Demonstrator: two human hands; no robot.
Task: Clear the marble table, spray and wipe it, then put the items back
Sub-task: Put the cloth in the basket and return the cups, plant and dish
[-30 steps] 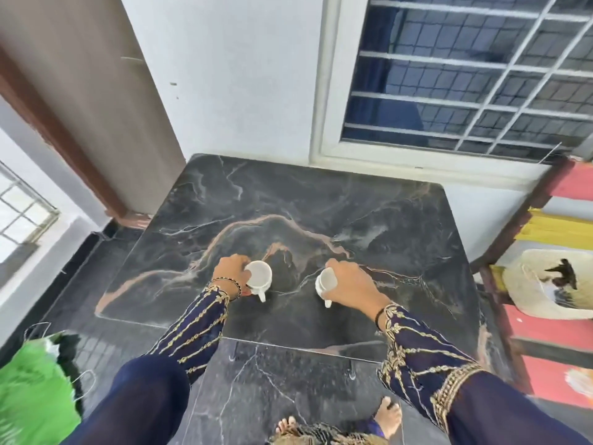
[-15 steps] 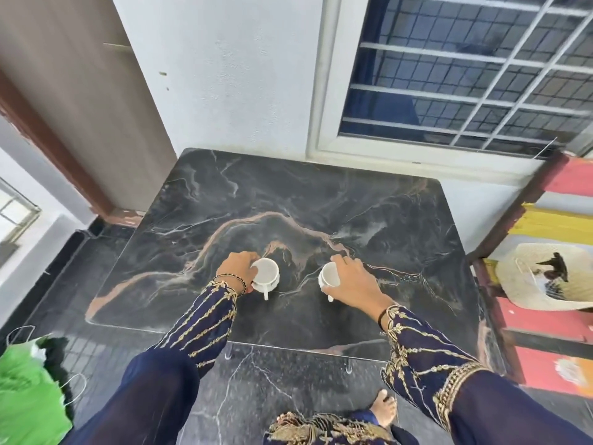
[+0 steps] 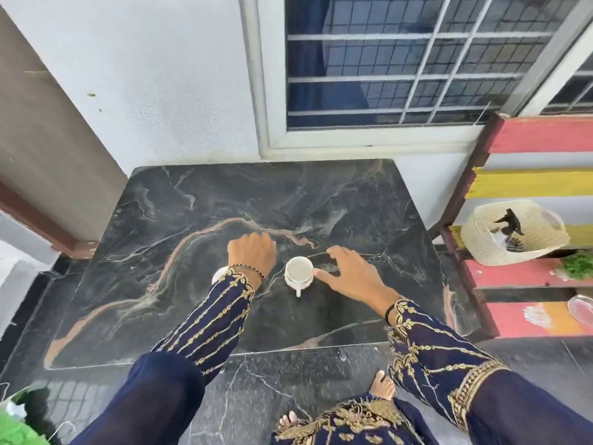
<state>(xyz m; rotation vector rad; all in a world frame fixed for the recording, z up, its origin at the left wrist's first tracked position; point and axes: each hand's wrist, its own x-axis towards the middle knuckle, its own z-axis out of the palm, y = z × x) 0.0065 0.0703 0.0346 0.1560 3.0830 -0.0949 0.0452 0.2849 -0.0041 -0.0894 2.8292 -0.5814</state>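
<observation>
The dark marble table [image 3: 192, 226] stands against the wall under a window. A white cup [image 3: 299, 272] stands upright on it near the middle, handle toward me. My right hand [image 3: 349, 274] is spread open just right of this cup, thumb tip at its side. My left hand [image 3: 252, 252] hovers over the table left of that cup, back up, fingers bent down and hidden. A second white cup [image 3: 219, 274] peeks out beside my left wrist, mostly covered by the sleeve; the hand does not grip it.
A striped red and yellow wooden bench [image 3: 529, 175] stands at the right with a cream basket [image 3: 513, 232] and green leaves [image 3: 577, 264] on it. A green bag [image 3: 16, 428] lies on the floor at lower left. My bare feet [image 3: 382, 385] are close to the table's front edge.
Both hands have let go of the cups. The right hand has opened and drawn right of its cup; the left hand has moved forward past its cup.
</observation>
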